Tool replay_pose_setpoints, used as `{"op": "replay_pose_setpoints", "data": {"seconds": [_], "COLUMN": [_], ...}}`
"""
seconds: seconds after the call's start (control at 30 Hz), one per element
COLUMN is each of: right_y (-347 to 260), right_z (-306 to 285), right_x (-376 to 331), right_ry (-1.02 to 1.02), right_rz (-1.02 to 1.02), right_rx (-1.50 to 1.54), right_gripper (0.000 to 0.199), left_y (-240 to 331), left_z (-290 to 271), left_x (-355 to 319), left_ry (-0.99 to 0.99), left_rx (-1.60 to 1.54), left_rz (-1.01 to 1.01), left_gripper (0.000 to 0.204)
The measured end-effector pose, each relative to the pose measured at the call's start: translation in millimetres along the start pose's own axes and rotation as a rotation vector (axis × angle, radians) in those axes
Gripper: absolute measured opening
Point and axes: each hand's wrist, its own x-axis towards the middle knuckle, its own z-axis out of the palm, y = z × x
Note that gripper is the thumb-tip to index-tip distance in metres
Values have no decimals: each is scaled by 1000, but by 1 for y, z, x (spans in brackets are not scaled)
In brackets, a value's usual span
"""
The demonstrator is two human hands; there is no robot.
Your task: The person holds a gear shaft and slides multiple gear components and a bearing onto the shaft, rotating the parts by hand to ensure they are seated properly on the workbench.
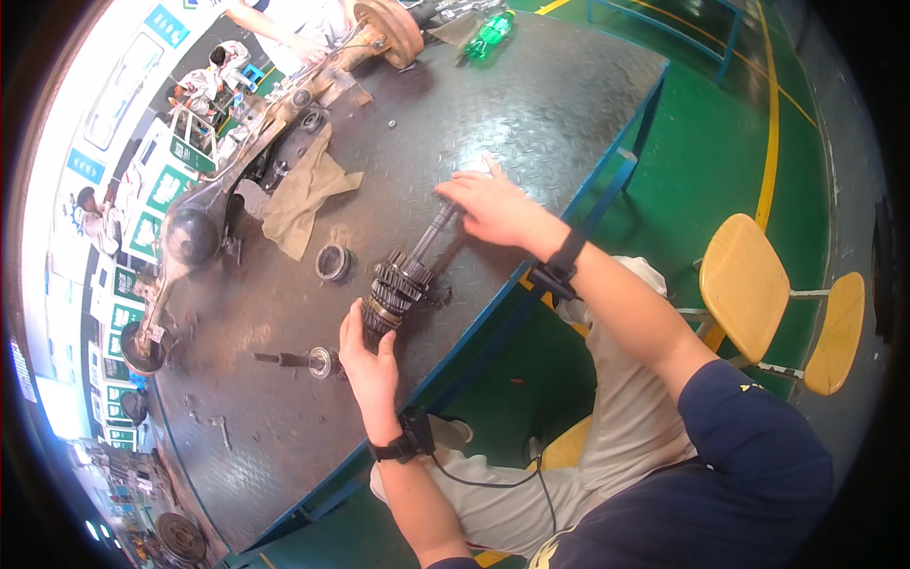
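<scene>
A gear shaft (399, 282), with several dark toothed gears and a long splined end, lies slantwise on the metal table in front of me. Around its near gear end, my left hand (368, 365) has its thumb on one side and its fingers on the other. At the far end my right hand (498, 211) grips the thin splined tip, one finger sticking up. A loose toothed ring (333, 262) lies just left of the gears. Beside my left hand is a shorter shaft (296, 360) with a bearing (322, 362) on it.
The dark table (559, 90) has a blue edge near my legs. A brown cloth (305, 194), a green bottle (490, 36) and a long rusty axle (194, 237) lie farther off. Another person's arm (284, 38) reaches in at the far side. A wooden-seated stool (746, 287) stands to the right.
</scene>
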Motion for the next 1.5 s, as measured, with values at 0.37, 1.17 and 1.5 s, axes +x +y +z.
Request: {"op": "replay_pose_setpoints", "data": {"seconds": [0.37, 1.17, 1.5], "right_y": [-15, -54, 1], "right_z": [-2, 2, -45], "right_x": [-5, -3, -6], "right_ry": [-41, -75, -192], "right_rz": [-45, -308, 37], "right_rx": [27, 108, 133], "right_gripper": [69, 49, 57], "left_y": [3, -17, -9], "left_z": [-4, -14, -12], "left_x": [0, 19, 15], "left_ry": [-3, -110, -69], "left_rx": [4, -76, -103], "left_rz": [-42, 96, 16], "left_gripper": [72, 69, 67]}}
